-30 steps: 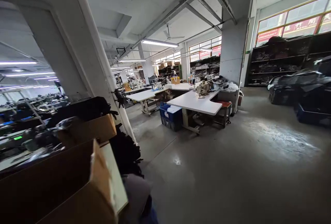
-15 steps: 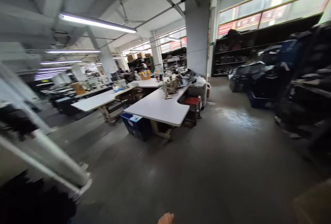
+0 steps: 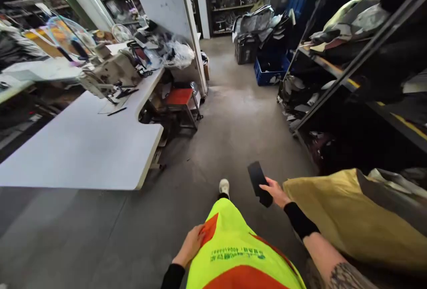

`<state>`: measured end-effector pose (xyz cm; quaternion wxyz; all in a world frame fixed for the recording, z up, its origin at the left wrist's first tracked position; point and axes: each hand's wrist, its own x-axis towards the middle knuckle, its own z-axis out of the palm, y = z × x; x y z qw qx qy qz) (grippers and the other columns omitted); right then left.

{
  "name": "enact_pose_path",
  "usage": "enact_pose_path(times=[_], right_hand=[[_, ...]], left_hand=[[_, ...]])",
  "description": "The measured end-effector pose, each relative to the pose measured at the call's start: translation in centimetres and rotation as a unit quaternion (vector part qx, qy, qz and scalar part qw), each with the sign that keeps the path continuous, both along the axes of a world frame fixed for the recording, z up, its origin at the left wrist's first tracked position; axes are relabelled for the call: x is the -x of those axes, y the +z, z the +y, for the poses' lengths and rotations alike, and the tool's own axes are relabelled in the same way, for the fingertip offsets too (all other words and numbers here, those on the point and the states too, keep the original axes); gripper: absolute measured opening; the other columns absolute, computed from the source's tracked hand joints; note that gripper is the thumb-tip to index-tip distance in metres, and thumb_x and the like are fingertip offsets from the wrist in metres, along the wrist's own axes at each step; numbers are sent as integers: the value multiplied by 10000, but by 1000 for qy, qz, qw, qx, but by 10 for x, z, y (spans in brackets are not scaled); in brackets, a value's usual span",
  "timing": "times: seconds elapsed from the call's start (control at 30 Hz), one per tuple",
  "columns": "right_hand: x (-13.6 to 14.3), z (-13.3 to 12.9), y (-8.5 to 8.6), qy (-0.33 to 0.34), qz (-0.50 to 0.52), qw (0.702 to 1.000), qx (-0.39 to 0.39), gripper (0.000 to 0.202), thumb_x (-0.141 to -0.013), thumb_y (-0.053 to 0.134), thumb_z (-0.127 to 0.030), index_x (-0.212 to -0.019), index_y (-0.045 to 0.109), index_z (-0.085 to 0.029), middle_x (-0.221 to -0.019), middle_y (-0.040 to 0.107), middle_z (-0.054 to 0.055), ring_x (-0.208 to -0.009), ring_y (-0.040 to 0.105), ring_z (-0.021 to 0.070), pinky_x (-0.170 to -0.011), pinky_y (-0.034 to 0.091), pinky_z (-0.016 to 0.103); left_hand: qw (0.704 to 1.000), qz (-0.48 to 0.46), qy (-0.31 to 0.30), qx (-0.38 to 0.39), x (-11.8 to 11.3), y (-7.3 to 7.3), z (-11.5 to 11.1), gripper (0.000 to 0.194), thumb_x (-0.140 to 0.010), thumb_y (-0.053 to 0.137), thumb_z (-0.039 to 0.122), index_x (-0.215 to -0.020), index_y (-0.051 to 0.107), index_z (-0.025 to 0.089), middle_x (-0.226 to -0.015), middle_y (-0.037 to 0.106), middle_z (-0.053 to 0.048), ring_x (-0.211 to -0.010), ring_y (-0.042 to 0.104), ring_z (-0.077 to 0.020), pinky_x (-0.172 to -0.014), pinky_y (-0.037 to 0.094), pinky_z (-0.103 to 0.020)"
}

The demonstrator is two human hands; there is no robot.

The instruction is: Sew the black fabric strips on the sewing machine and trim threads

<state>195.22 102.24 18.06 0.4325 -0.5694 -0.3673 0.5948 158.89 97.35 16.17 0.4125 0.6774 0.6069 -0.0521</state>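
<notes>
My right hand (image 3: 275,192) grips a flat, dark, roughly rectangular piece (image 3: 257,182) near one end, thumb on top, held over the floor. What the piece is made of I cannot make out. My left hand (image 3: 191,245) is at the orange edge of the bright yellow vest (image 3: 230,231) I wear, its fingers curled against the cloth and partly hidden. Printed lettering runs across the vest's front. One white shoe (image 3: 224,186) shows beyond its hem.
A white sewing table (image 3: 83,146) with a sewing machine (image 3: 110,73) stands left, a red-topped stool (image 3: 180,97) beside it. Laden racks (image 3: 333,71) and a large tan sack (image 3: 327,204) line the right. Ahead, a blue crate (image 3: 271,68) sits on the floor.
My view has swung right and down, and the white table is nearer. Both hands are now in view, the right one with the dark piece; before, only a bit of one hand showed.
</notes>
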Motion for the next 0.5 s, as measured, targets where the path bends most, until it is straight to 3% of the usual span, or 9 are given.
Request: enact_pose_path(times=[0.13,0.2,0.3,0.37,0.43,0.5], right_hand=[[-8,95,17,49,38,998,-16,314,-848,539,-375,-1054,545,-137,-912,614,39,-774,594,147,-727,498,353],[-12,133,30,71,35,997,-23,341,-840,536,-392,-1069,536,-139,-897,621,39,-756,596,147,-721,496,353],[-25,174,46,99,-2,995,-28,333,-824,528,-383,-1053,541,-141,-884,628,39,-745,594,150,-705,488,344],[-37,196,48,113,-55,992,-34,268,-789,550,-343,-960,573,-138,-850,626,34,-765,586,163,-712,472,343],[-50,220,42,118,-129,984,-41,179,-736,578,-274,-853,594,-139,-812,622,29,-797,575,182,-746,449,356],[-63,251,30,118,-207,970,-43,125,-695,565,-192,-808,599,-150,-797,625,31,-811,569,191,-776,429,367]], left_hand=[[998,-41,37,3,-22,11,92,391,-813,403,309,-1133,553,143,-1153,601,-106,-1081,543,-229,-958,391,-327],[992,-113,47,13,-54,24,153,434,-826,402,358,-1174,515,126,-1168,587,-115,-1076,546,-214,-951,404,-312],[976,-216,39,11,-122,57,252,544,-821,438,385,-1299,381,131,-1306,471,-129,-1182,466,-215,-986,379,-326],[972,-221,-49,-55,-174,81,314,706,-758,553,356,-1369,270,145,-1431,288,-138,-1305,297,-249,-1055,287,-375],[954,-183,-206,-120,-225,98,367,815,-675,652,281,-1380,258,176,-1471,188,-133,-1353,148,-295,-1096,152,-458],[911,-137,-357,-153,-266,102,409,831,-627,682,198,-1362,294,220,-1436,280,-126,-1344,162,-319,-1086,57,-530]])
